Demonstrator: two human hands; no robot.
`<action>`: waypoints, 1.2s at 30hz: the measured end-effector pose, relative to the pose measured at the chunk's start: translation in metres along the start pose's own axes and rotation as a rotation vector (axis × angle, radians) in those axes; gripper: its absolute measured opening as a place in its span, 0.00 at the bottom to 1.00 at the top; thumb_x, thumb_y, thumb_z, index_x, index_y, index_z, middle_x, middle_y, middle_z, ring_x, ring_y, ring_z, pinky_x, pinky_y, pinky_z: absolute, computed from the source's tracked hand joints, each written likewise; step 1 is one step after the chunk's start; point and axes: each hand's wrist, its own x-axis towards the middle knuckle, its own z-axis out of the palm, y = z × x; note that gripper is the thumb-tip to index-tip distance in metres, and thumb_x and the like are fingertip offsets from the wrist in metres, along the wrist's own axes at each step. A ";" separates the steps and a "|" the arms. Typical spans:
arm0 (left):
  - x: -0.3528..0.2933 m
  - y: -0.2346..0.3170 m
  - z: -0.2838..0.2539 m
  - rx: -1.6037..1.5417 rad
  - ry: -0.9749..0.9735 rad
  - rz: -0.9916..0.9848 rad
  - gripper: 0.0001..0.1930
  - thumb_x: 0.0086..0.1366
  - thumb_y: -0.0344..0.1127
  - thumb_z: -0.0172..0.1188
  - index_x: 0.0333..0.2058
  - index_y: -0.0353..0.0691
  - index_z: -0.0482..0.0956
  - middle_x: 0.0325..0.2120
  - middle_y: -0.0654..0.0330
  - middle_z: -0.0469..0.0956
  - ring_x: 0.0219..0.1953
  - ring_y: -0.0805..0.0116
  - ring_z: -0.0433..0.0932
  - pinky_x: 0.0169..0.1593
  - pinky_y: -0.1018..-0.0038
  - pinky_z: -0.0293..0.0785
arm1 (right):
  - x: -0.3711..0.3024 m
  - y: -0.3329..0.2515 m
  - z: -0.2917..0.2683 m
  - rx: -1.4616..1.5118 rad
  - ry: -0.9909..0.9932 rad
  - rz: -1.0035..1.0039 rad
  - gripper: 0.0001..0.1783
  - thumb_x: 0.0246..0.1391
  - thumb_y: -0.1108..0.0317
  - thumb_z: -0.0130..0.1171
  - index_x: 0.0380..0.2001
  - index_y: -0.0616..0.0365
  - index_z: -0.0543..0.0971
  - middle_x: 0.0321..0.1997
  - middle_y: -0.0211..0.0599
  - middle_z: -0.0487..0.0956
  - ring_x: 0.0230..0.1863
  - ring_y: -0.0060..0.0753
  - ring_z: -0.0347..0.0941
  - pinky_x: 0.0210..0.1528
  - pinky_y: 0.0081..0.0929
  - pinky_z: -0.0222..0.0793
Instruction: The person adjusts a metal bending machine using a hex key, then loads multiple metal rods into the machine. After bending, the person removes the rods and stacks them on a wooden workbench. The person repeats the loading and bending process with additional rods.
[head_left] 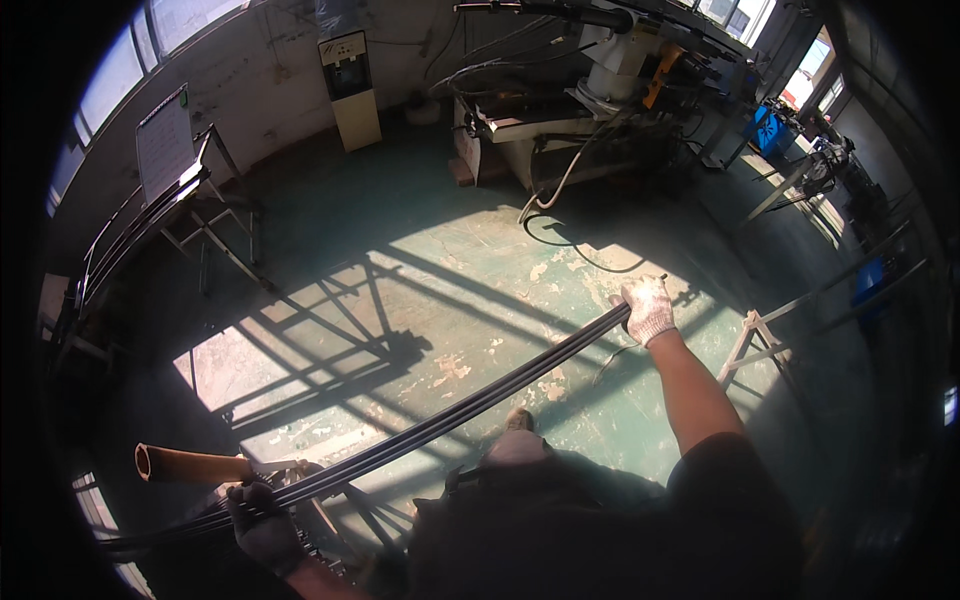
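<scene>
A bundle of long, thin dark rods [470,402] stretches across in front of my body, rising from lower left to upper right. Near its right end, my gloved right hand [648,308] is wrapped round it. My left hand [265,530], also gloved and in shadow, closes on the rods toward the lower left, where they run on past it. Just above that hand lies a brown tube [195,466] with its open end facing left. Whether the rods are solid or hollow I cannot tell.
A wooden trestle [752,345] stands beyond my right forearm. At far left are a metal rack [215,220] and a whiteboard [165,150]. A large machine [560,120] with trailing hoses and a water dispenser [350,95] stand at the back. My shoe [519,420] is on the sunlit green floor.
</scene>
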 end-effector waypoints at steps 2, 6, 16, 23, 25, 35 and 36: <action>0.009 -0.004 0.064 0.420 0.018 0.213 0.13 0.87 0.30 0.56 0.61 0.29 0.79 0.49 0.57 0.84 0.49 0.67 0.81 0.62 0.66 0.83 | 0.000 0.080 0.020 -0.083 -0.060 0.255 0.15 0.65 0.56 0.71 0.37 0.57 0.84 0.45 0.51 0.84 0.57 0.58 0.79 0.66 0.53 0.73; 0.050 -0.077 0.177 0.080 -0.562 -0.193 0.15 0.90 0.34 0.45 0.60 0.32 0.78 0.50 0.57 0.80 0.55 0.66 0.78 0.67 0.67 0.77 | 0.003 0.132 0.056 0.614 0.256 1.163 0.27 0.67 0.74 0.60 0.69 0.63 0.75 0.66 0.58 0.81 0.67 0.62 0.79 0.76 0.52 0.74; 0.016 -0.532 0.416 2.172 -0.772 0.583 0.10 0.84 0.37 0.62 0.55 0.42 0.84 0.56 0.54 0.85 0.54 0.52 0.89 0.61 0.60 0.84 | 0.111 0.131 0.091 2.600 0.432 1.468 0.03 0.76 0.80 0.55 0.48 0.67 0.77 0.49 0.49 0.82 0.54 0.57 0.86 0.67 0.64 0.85; 0.126 -0.700 0.513 0.932 -0.706 0.149 0.21 0.87 0.22 0.54 0.72 0.23 0.73 0.57 0.49 0.83 0.59 0.54 0.86 0.73 0.50 0.83 | 0.180 0.394 0.149 2.444 0.776 1.472 0.09 0.76 0.72 0.67 0.52 0.63 0.80 0.48 0.44 0.85 0.52 0.47 0.86 0.60 0.46 0.89; 0.135 -0.770 0.551 1.110 -0.859 0.357 0.19 0.86 0.23 0.56 0.70 0.22 0.75 0.54 0.48 0.85 0.57 0.55 0.87 0.71 0.50 0.85 | 0.207 0.465 0.146 2.293 0.863 1.450 0.12 0.76 0.68 0.70 0.52 0.62 0.79 0.48 0.43 0.83 0.51 0.46 0.85 0.60 0.46 0.88; 0.204 -1.031 0.714 1.586 -0.938 0.586 0.17 0.81 0.20 0.56 0.65 0.27 0.78 0.57 0.54 0.86 0.60 0.64 0.87 0.67 0.67 0.82 | 0.304 0.781 0.166 2.037 0.970 1.427 0.10 0.75 0.63 0.73 0.41 0.57 0.84 0.38 0.37 0.86 0.43 0.39 0.85 0.54 0.45 0.85; 0.212 -1.049 0.719 1.640 -0.920 0.642 0.15 0.82 0.20 0.53 0.63 0.28 0.78 0.56 0.55 0.86 0.60 0.63 0.86 0.67 0.67 0.81 | 0.315 0.818 0.178 2.044 1.001 1.457 0.10 0.74 0.64 0.73 0.41 0.57 0.85 0.37 0.38 0.87 0.42 0.39 0.85 0.53 0.44 0.85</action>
